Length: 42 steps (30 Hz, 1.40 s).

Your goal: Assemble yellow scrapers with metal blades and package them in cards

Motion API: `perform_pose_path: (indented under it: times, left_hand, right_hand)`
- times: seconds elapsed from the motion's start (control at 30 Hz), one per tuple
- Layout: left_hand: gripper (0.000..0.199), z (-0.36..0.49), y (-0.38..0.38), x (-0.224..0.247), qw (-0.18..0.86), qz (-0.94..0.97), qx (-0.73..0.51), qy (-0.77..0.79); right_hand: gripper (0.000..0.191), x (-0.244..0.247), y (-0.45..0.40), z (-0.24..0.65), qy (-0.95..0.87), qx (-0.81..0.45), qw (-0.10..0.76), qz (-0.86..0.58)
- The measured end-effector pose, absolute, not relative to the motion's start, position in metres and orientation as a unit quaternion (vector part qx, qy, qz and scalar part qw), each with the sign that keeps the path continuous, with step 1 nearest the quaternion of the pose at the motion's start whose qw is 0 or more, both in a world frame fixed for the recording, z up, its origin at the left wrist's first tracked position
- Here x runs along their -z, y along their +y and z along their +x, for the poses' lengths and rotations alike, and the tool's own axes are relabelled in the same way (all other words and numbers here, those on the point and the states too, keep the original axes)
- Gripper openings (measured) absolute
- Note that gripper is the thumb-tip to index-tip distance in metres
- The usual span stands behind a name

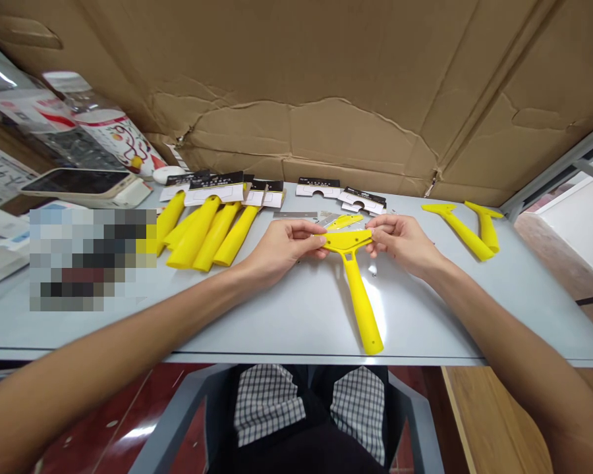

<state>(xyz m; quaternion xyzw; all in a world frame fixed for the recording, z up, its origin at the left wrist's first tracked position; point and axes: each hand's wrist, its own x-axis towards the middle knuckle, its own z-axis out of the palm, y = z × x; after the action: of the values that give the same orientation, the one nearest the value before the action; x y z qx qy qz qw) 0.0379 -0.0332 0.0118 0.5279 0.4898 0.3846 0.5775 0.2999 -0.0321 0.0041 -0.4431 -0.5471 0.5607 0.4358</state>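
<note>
A yellow plastic scraper handle lies between my hands, its wide head away from me and its grip pointing toward the table's front edge. My left hand pinches the left end of the head between thumb and fingers. At the right end, my right hand grips the head the same way. Just beyond the head lie a small yellow plastic piece and flat metal blades, partly hidden by my fingers. A small shiny bit rests below my right fingers.
Several yellow scrapers with black-and-white cards lie to the left. Two bare yellow handles are at right. Loose cards lie at the back by the cardboard wall. A phone and bottles stand far left.
</note>
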Motion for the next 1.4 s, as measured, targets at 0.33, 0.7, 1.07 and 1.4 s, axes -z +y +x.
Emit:
perform_pose_path:
  times: [0.33,0.7,1.07,1.4]
  left_hand:
    - [0.031,0.036,-0.036,-0.017,0.563,0.539,-0.382,0.497]
    - [0.033,0.037,-0.033,-0.013,0.621,0.486,-0.398,0.469]
    - [0.018,0.031,-0.02,0.001,0.684,0.463,-0.336,0.453]
    - [0.019,0.03,-0.022,0.0,0.612,0.53,-0.389,0.439]
  right_hand:
    - [0.048,-0.004,-0.032,0.299,-0.544,-0.571,0.433,-0.436]
    - [0.049,-0.009,-0.035,0.298,-0.543,-0.565,0.431,-0.447]
    - [0.041,0.002,-0.033,0.299,-0.53,-0.569,0.441,-0.447]
    - [0.037,0.0,-0.038,0.293,-0.498,-0.639,0.387,-0.44]
